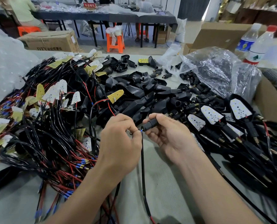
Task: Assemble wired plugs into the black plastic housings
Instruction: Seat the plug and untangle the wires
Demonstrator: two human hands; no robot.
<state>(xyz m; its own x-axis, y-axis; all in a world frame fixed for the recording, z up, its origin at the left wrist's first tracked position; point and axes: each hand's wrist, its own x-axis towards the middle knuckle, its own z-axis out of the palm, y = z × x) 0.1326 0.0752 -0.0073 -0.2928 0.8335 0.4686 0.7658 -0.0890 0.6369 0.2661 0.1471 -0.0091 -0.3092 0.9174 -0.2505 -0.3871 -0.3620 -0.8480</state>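
Assembly workshop: worktable [158, 183] heaped with wire harnesses [53, 135].

Both bare forearms reach up from the lower edge and converge toward the black connector sleeve [148, 124], the one landmark here. The left hand [120, 143] sits just left of the sleeve, back of the hand toward the camera, fingers curled in, thumb and forefinger pinched on a thin wire end right at the sleeve's open mouth. The right hand [165, 135] wraps the sleeve from the right, thumb underneath and forefinger over the top, palm turned partly upward. The remaining right fingers seem folded behind the sleeve, though they are hidden.
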